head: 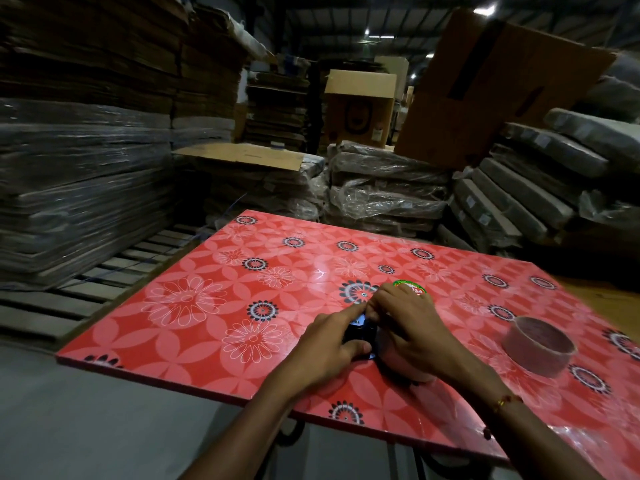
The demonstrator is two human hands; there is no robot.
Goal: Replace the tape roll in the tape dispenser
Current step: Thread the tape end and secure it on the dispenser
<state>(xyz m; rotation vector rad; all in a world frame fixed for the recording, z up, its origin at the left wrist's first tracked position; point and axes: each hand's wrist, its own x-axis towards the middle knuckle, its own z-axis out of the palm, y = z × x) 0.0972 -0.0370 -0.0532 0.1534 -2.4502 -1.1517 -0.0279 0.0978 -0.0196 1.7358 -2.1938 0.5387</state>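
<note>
A black tape dispenser [360, 336] lies on the red floral table [214, 306], mostly covered by both hands. My left hand [332, 344] grips its left side, index finger stretched over the top. My right hand [412, 327] is closed over its right part, fingertips pinching at the front end. A pale tape roll [414, 370] shows under my right palm, in or against the dispenser. A bare brown cardboard core [538, 344] stands on the table to the right, apart from both hands.
A round green-and-white sticker [410, 287] lies just beyond my right hand. Wrapped stacks of flattened cardboard [388, 188] and boxes [360, 109] surround the table. A wooden pallet [114, 271] sits at the left, lower than the table.
</note>
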